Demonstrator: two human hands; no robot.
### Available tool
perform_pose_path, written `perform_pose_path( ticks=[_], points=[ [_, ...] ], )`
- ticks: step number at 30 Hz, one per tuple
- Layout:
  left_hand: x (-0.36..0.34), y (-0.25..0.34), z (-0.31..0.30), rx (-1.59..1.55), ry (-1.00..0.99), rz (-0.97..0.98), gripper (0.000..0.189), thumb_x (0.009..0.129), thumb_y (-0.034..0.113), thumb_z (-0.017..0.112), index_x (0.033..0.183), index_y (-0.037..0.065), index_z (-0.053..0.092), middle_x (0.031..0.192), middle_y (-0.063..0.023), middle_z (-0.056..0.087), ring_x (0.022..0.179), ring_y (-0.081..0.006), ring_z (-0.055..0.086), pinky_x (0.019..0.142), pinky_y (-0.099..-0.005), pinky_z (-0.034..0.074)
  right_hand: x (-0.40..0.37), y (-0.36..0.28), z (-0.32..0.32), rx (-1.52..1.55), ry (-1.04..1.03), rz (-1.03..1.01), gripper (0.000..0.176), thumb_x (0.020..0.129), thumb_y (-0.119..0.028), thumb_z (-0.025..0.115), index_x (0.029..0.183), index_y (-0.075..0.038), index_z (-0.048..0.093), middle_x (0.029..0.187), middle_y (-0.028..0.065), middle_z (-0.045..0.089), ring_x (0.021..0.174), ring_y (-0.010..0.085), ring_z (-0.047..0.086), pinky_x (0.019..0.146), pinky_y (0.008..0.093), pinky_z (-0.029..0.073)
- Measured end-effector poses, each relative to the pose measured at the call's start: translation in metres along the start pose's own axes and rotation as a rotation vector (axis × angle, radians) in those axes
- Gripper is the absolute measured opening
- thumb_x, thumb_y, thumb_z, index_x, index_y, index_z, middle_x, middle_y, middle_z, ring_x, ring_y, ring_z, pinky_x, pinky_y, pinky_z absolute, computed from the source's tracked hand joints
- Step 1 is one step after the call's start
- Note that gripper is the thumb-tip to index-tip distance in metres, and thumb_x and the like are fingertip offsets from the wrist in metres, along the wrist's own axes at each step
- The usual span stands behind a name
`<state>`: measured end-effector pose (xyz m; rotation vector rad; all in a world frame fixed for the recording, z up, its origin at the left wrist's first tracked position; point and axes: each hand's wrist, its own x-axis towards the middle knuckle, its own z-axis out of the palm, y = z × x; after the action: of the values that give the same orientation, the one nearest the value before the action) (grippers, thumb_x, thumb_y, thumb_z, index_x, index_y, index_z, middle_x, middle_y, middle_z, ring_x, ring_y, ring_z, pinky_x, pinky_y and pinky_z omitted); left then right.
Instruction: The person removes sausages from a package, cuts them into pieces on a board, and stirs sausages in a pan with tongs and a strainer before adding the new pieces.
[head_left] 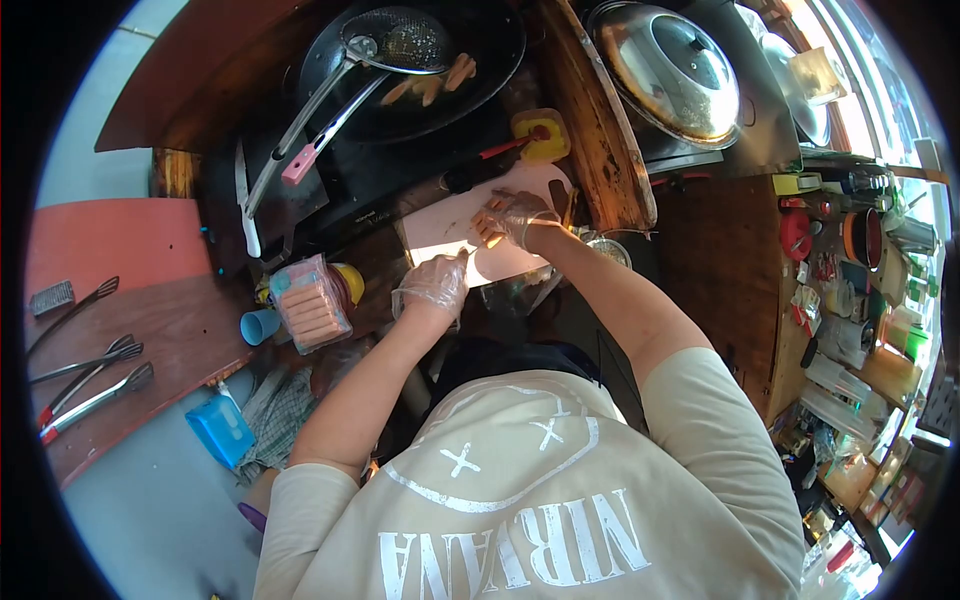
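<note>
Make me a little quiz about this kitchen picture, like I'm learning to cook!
1. True or false: the left hand and the right hand both wear clear gloves.
2. What lies in the black pan? A) eggs B) sausages C) noodles
3. Fill in the gap: the right hand holds a sausage down on the cutting ____.

Key: 1 true; 2 B; 3 board.
</note>
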<state>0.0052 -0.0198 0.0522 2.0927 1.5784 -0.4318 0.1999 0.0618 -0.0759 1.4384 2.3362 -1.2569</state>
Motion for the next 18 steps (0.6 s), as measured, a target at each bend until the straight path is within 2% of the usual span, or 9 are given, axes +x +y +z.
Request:
perform_pose_path(
  ticks=[2, 3, 5, 6, 8, 9, 11, 14, 18],
  points=[
    [0.004, 0.000, 0.007, 0.013, 0.005, 0.006, 0.033, 0.099, 0.020, 0.044, 0.123, 0.008, 0.064, 0.097, -0.0202, 0.070, 0.088, -0.0365, 0.070, 0.077, -0.0467, 0.057, -0.010, -0.005, 0.000, -0.213, 0.273, -0.072, 0.031, 0.102, -0.022, 0.045, 0.127, -0.007, 0.057, 0.119, 0.0128, 0.067, 0.106, 0.0222, 0.066, 0.094, 0.0299, 0.052],
    [0.006, 0.001, 0.009, 0.025, 0.009, 0.014, 0.033, 0.100, 0.020, 0.044, 0.123, 0.007, 0.064, 0.097, -0.0201, 0.070, 0.087, -0.0362, 0.070, 0.077, -0.0468, 0.057, -0.007, 0.002, 0.004, -0.216, 0.273, -0.072, 0.031, 0.102, -0.022, 0.045, 0.127, -0.007, 0.057, 0.119, 0.0128, 0.067, 0.106, 0.0222, 0.066, 0.094, 0.0299, 0.052],
    [0.007, 0.001, 0.007, 0.019, -0.005, 0.015, 0.033, 0.099, 0.019, 0.044, 0.123, 0.007, 0.064, 0.097, -0.0199, 0.071, 0.088, -0.0360, 0.070, 0.078, -0.0468, 0.057, 0.003, 0.020, 0.021, -0.385, 0.517, -0.355, 0.028, 0.103, -0.019, 0.044, 0.118, 0.001, 0.057, 0.102, 0.0184, 0.069, 0.094, 0.0262, 0.069, 0.086, 0.0333, 0.056],
    [0.007, 0.001, 0.006, 0.015, -0.018, 0.016, 0.033, 0.099, 0.019, 0.044, 0.122, 0.007, 0.064, 0.097, -0.0198, 0.071, 0.089, -0.0358, 0.070, 0.078, -0.0468, 0.057, 0.002, 0.017, 0.020, -0.384, 0.514, -0.360, 0.028, 0.103, -0.019, 0.044, 0.118, 0.001, 0.057, 0.102, 0.0184, 0.069, 0.094, 0.0262, 0.069, 0.086, 0.0333, 0.056],
    [0.006, 0.004, 0.002, 0.029, -0.016, 0.019, 0.032, 0.099, 0.018, 0.045, 0.121, 0.007, 0.065, 0.096, -0.0195, 0.071, 0.090, -0.0355, 0.071, 0.079, -0.0467, 0.057, -0.007, 0.003, 0.007, 0.447, 0.329, -0.343, 0.026, 0.103, -0.017, 0.044, 0.112, 0.004, 0.057, 0.101, 0.0202, 0.068, 0.091, 0.0288, 0.068, 0.082, 0.0367, 0.056],
    [0.007, 0.006, 0.000, 0.044, -0.012, 0.030, 0.031, 0.098, 0.017, 0.046, 0.119, 0.007, 0.066, 0.095, -0.0193, 0.071, 0.090, -0.0352, 0.071, 0.079, -0.0466, 0.057, -0.014, -0.014, -0.009, 0.447, 0.327, -0.345, 0.026, 0.103, -0.017, 0.044, 0.112, 0.004, 0.057, 0.101, 0.0202, 0.068, 0.091, 0.0288, 0.068, 0.082, 0.0367, 0.056],
    [0.013, 0.006, -0.002, 0.047, -0.029, 0.033, 0.029, 0.095, 0.015, 0.048, 0.115, 0.007, 0.067, 0.096, -0.0194, 0.071, 0.091, -0.0349, 0.071, 0.079, -0.0460, 0.057, -0.027, -0.046, -0.039, 0.893, 0.105, 0.224, 0.024, 0.102, -0.016, 0.047, 0.111, 0.003, 0.057, 0.099, 0.0177, 0.068, 0.086, 0.0270, 0.067, 0.078, 0.0348, 0.056],
    [0.019, 0.012, -0.016, 0.056, -0.053, 0.071, 0.024, 0.090, 0.012, 0.053, 0.106, 0.005, 0.071, 0.098, -0.0197, 0.072, 0.093, -0.0345, 0.071, 0.080, -0.0445, 0.057, -0.007, -0.010, -0.006, 0.515, 0.193, -0.042, 0.020, 0.100, -0.012, 0.052, 0.111, 0.005, 0.055, 0.098, 0.0164, 0.068, 0.081, 0.0248, 0.066, 0.074, 0.0339, 0.056],
    [0.032, 0.013, -0.030, 0.128, -0.061, 0.133, 0.021, 0.084, 0.009, 0.057, 0.097, 0.002, 0.073, 0.101, -0.0199, 0.072, 0.096, -0.0344, 0.071, 0.082, -0.0420, 0.058, -0.003, -0.003, -0.003, 0.482, 0.147, -0.058, 0.026, 0.097, -0.012, 0.058, 0.117, 0.005, 0.055, 0.098, 0.0152, 0.068, 0.082, 0.0239, 0.066, 0.074, 0.0336, 0.056]
  ],
)
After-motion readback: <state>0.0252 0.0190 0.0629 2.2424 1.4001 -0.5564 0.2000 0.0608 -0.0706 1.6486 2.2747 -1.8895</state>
